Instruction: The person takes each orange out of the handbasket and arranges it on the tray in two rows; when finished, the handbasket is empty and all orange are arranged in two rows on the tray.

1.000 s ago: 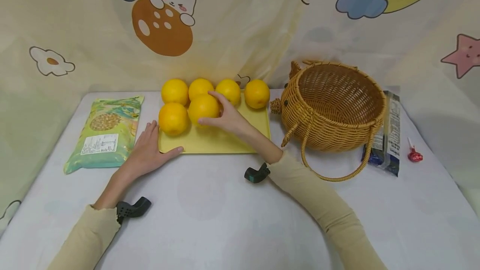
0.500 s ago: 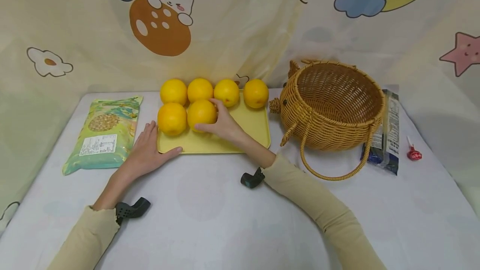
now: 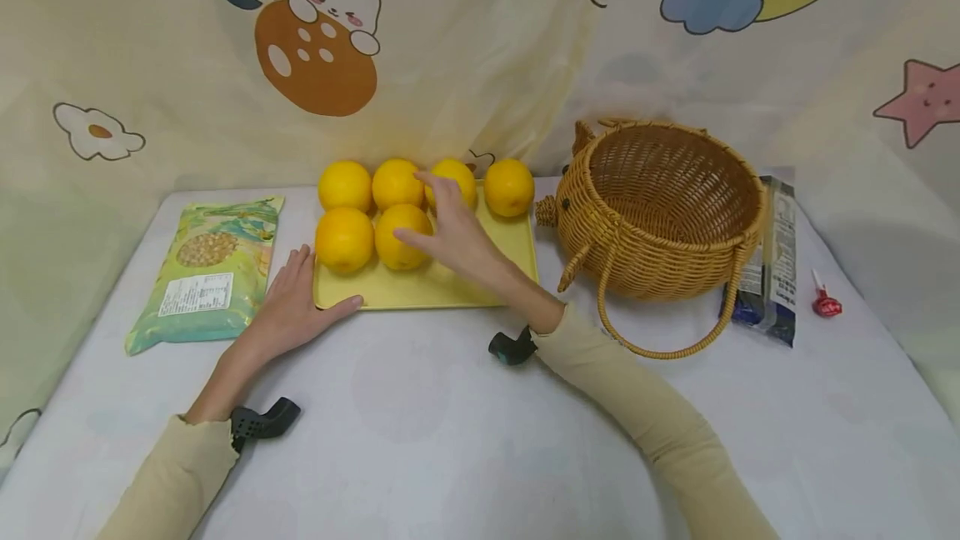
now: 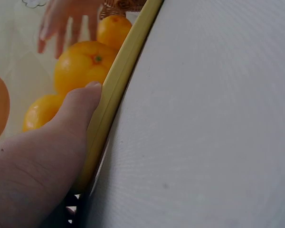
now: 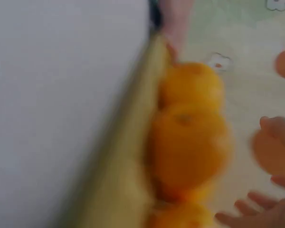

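Observation:
Oranges lie on a yellow tray: several in the back row, and a left front orange and a second front orange ahead of them. My right hand is spread above the second one, thumb and fingers apart, holding nothing; the right wrist view shows a gap between this hand and the orange. At the tray's front left corner rests my left hand, fingers straight along the side. Its thumb lies against the tray rim in the left wrist view.
A wicker basket shaped like an animal stands right of the tray, its handle hanging forward. Behind its right side lies a dark packet, and farther right a red lollipop. A green bag lies on the left.
My right hand lowered the second front orange onto the tray beside the left one, let go, and lifted off with its fingers spread. My left hand has stayed at the tray corner.

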`<state>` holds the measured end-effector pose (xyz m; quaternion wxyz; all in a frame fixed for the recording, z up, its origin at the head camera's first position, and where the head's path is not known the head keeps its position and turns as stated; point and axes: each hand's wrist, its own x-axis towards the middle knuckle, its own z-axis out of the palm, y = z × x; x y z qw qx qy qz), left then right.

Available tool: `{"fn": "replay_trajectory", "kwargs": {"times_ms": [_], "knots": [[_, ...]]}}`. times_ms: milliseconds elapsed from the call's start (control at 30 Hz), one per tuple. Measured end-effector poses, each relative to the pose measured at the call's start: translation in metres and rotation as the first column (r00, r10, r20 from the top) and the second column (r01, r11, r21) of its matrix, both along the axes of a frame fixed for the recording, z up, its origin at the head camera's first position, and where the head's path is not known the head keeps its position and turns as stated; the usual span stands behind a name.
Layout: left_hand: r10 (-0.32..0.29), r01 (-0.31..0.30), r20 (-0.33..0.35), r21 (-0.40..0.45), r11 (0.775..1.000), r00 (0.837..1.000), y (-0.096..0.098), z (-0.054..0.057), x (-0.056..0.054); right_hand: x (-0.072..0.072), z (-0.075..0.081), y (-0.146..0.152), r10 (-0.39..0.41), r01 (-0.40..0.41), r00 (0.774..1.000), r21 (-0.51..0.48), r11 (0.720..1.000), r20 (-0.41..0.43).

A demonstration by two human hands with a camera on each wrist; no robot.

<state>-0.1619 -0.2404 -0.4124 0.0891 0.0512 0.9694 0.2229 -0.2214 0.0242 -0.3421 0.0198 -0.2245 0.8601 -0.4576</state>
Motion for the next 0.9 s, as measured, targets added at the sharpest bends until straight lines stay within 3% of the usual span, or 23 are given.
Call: {"fn": "replay_trajectory", "kwargs": {"times_ms": [133,267,500,900], "knots": [[0.002,-0.002,0.013,-0.010,1.000,1.000,0.000,0.000,0.000,0.006,0.043,0.025,-0.001,-0.021,0.986,-0.132,0.991,-0.167],[0.002,-0.002,0.023,-0.011,1.000,1.000,0.000,0.000,0.000,0.011,0.069,0.050,-0.029,-0.019,0.988,-0.301,0.953,-0.154],[0.003,-0.002,0.020,-0.023,1.000,1.000,0.001,0.000,0.002,0.012,0.082,0.072,-0.059,-0.004,0.987,-0.398,0.917,-0.146],[0.003,-0.003,0.029,-0.019,1.000,1.000,0.001,0.001,0.002,0.017,0.094,0.085,-0.095,0.007,0.977,-0.420,0.908,-0.190]]}}
